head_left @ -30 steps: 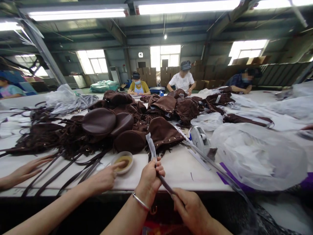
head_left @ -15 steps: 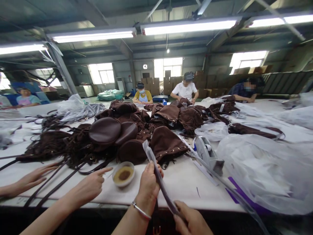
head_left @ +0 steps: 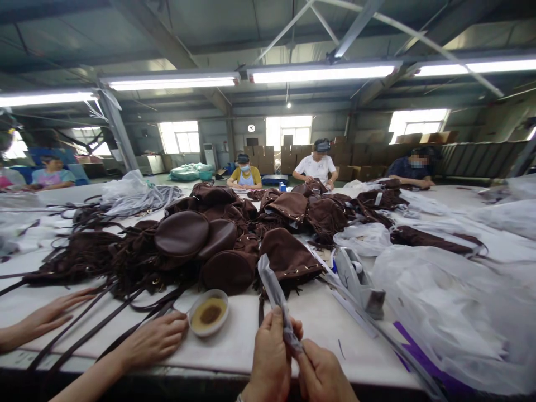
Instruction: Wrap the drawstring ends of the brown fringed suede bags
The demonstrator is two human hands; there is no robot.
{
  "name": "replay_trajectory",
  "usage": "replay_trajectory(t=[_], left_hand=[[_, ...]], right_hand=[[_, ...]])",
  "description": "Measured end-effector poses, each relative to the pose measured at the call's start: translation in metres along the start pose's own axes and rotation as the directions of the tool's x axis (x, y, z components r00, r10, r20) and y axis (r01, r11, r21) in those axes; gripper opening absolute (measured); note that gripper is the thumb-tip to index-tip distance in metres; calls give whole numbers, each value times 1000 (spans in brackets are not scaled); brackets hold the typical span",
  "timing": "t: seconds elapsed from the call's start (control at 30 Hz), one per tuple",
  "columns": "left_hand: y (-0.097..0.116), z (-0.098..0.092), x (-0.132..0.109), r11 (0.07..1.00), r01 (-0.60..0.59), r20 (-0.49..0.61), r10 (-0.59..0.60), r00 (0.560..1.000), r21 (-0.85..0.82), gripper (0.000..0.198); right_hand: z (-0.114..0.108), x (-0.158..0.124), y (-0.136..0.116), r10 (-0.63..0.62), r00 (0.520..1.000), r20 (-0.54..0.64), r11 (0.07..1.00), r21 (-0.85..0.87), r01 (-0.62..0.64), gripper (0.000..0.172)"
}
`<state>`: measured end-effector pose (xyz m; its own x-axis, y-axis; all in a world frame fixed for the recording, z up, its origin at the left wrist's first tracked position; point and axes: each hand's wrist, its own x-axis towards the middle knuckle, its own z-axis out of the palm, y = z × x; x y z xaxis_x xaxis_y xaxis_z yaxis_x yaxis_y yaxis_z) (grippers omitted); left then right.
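Note:
A long, narrow strip of translucent plastic sleeve [head_left: 273, 285] rises at a slant from my two hands, its top end in front of a brown drawstring bag [head_left: 287, 257]. Whatever lies inside the sleeve is hard to make out. My left hand [head_left: 273, 349] wraps round it with the thumb on top. Close by on the right, my right hand [head_left: 324, 371] pinches its lower end. A small round bowl [head_left: 227, 312] with yellowish contents and a dark brown patch stands to the left of my hands.
At left a co-worker's two hands [head_left: 157, 338] rest on the table among dark straps [head_left: 84, 329]. Brown bags [head_left: 182, 233] are heaped across the middle. A grey tape dispenser [head_left: 355, 273] and a big clear plastic bag [head_left: 444, 307] are on the right. Several people sit beyond.
My hands have come closer together on the sleeve, and the left has moved down and right. The co-worker's pointing hand has lowered to the table beside the bowl. The view has tilted up slightly.

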<state>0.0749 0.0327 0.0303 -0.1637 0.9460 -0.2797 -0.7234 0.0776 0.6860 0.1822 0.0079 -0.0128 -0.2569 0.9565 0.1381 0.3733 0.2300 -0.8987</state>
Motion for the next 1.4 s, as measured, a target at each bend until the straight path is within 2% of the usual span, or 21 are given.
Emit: replay_trajectory(t=[0.1, 0.23, 0.3, 0.37, 0.47, 0.53, 0.6, 0.63, 0.7, 0.73, 0.77, 0.8, 0.87, 0.9, 0.97, 1.1, 1.17, 1.23, 1.3, 1.33, 1.4], left_hand=[[-9, -6, -2, 998, 14, 18, -15, 1000, 59, 50], [-21, -17, 0, 994, 57, 72, -63, 995, 91, 55], [-26, -21, 0, 995, 52, 111, -61, 992, 87, 54], [-27, -22, -1, 993, 52, 144, -67, 987, 108, 52], [-21, -20, -5, 988, 83, 164, -104, 981, 129, 52], [-12, -19, -8, 985, 98, 156, -120, 980, 141, 53], [0, -21, -11, 979, 96, 137, -122, 983, 178, 52], [5, -22, -12, 974, 100, 128, -128, 984, 204, 51], [11, -24, -15, 962, 125, 134, -161, 978, 244, 49], [12, -25, -17, 955, 147, 154, -191, 969, 258, 49], [12, -25, -20, 947, 174, 183, -227, 956, 269, 50], [11, -25, -22, 938, 200, 216, -265, 940, 281, 50], [7, -23, -29, 913, 248, 277, -342, 898, 323, 53], [6, -22, -32, 897, 266, 295, -376, 879, 352, 54], [5, -21, -39, 870, 264, 312, -409, 858, 416, 55], [4, -29, -49, 834, 141, 304, -344, 889, 533, 56], [-2, -39, -51, 822, 98, 331, -331, 884, 561, 61], [-10, -52, -51, 804, 80, 366, -354, 861, 589, 66], [-15, -63, -47, 757, 27, 376, -356, 855, 653, 66], [-15, -66, -44, 714, -36, 380, -328, 865, 699, 64], [-10, -64, -34, 562, -234, 408, -206, 890, 794, 56]], right_hand=[[-3, 2, -6, -3, 1000, -15, 1000, 5, 3, 55], [-9, 8, -11, -102, 992, -75, 995, -18, 101, 56], [-11, 11, -11, -141, 988, -63, 990, -20, 140, 56], [-12, 12, -10, -131, 990, -50, 991, -27, 129, 57], [-11, 10, -12, -53, 998, -45, 999, -9, 52, 57], [-17, 9, -14, -55, 998, 44, 998, 9, 54, 55], [-32, 10, -16, -148, 985, 91, 986, -60, 154, 49], [-42, 12, -18, -228, 972, 61, 961, -145, 234, 43], [-66, 20, -22, -420, 906, -63, 841, -403, 361, 28], [-77, 25, -25, -514, 851, -106, 749, -539, 385, 27], [-87, 30, -29, -595, 797, -108, 647, -653, 394, 34], [-94, 36, -32, -659, 749, -73, 541, -738, 403, 43], [-104, 48, -39, -730, 683, 37, 362, -826, 432, 52], [-106, 54, -41, -749, 657, 87, 301, -839, 454, 50], [-109, 63, -43, -758, 630, 165, 236, -832, 502, 40], [-121, 81, -40, -717, 650, 252, 214, -808, 549, 31], [-134, 90, -42, -682, 690, 240, 226, -829, 512, 31], [-148, 99, -48, -598, 774, 209, 264, -861, 436, 31], [-160, 105, -56, -407, 900, 157, 329, -894, 305, 30], [-164, 106, -59, -295, 948, 120, 356, -907, 225, 31], [-164, 106, -62, -109, 993, 37, 383, -920, 76, 31]])
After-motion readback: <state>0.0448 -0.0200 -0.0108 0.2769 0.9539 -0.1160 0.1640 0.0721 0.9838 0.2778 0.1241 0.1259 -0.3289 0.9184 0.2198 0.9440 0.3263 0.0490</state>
